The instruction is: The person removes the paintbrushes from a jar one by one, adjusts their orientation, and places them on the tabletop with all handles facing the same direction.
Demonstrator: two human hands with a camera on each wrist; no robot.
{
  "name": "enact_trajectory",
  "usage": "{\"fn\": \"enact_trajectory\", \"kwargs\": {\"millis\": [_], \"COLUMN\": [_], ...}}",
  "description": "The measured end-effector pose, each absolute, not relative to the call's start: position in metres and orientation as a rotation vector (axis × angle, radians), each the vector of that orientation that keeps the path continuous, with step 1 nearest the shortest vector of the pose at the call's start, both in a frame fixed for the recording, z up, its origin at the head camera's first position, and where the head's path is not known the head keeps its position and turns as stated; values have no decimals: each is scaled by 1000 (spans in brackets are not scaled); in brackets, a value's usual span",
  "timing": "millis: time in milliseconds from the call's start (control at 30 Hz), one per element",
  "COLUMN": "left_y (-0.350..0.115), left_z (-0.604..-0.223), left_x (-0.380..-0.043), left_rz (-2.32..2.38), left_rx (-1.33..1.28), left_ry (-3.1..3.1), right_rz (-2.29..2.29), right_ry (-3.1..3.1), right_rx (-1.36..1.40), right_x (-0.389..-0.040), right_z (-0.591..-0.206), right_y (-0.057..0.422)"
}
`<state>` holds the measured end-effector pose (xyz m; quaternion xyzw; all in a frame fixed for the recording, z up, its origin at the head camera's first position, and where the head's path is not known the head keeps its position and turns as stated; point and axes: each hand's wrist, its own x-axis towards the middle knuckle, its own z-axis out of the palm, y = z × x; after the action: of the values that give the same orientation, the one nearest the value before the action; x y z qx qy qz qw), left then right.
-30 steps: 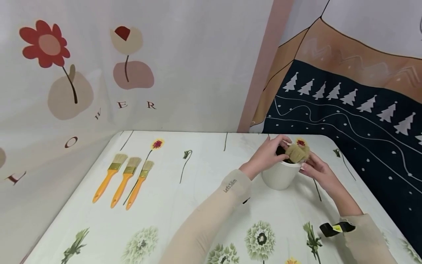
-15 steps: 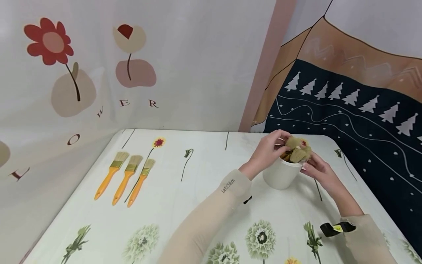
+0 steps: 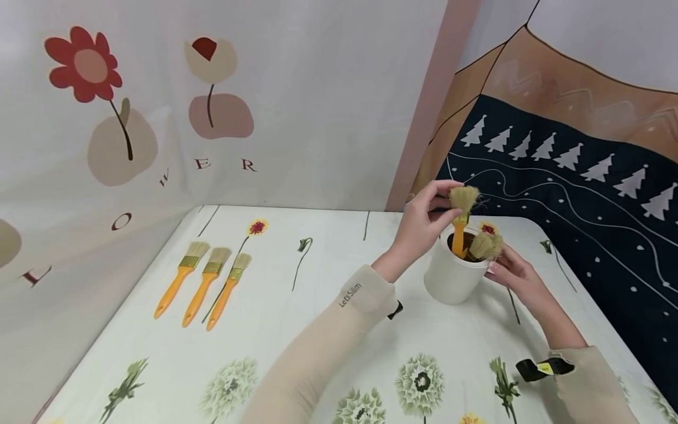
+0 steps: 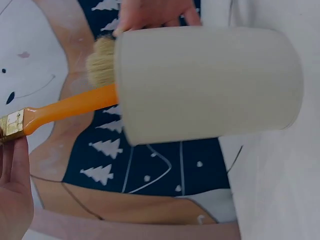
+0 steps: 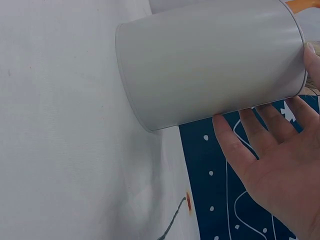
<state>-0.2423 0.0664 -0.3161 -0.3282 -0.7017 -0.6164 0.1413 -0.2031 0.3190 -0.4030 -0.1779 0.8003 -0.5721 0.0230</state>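
Above the white bucket-like container (image 3: 451, 284), my left hand (image 3: 417, 228) pinches a paintbrush (image 3: 458, 237) near its metal band, bristles up. In the left wrist view the orange handle (image 4: 70, 108) runs down into the container, its lower end hidden. Another brush's bristles (image 3: 486, 246) stick out over the rim on the right. My right hand (image 3: 515, 275) holds the container's right side; in the right wrist view its thumb is at the rim and its fingertips (image 5: 220, 121) touch the wall. The container stands upright on the table.
Three paintbrushes (image 3: 212, 282) with orange handles lie side by side at the table's left. The white tablecloth (image 3: 328, 259) has printed flowers. Hanging cloths (image 3: 318, 118) stand behind the table and along its right.
My left hand has gone from the container's mouth upward, drawing one paintbrush partly out. My right hand stays at the container's side. The head view has shifted slightly.
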Motion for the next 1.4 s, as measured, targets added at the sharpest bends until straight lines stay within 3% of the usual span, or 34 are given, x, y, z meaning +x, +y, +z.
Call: {"fn": "enact_trajectory", "kwargs": {"millis": [500,1400], "left_y": [18,-54], "left_z": [-293,-308], "left_x": [-241,-248], "left_rz": [-1854,-1827], "left_rx": [-784,-667], "left_ry": [-1921,-2030], "right_rz": [-1751,-1761], "right_ry": [2506,2503], "right_rx": [-532,-547], "right_x": [-202,-204], "right_z": [-404,-404], "right_y": [320,320]}}
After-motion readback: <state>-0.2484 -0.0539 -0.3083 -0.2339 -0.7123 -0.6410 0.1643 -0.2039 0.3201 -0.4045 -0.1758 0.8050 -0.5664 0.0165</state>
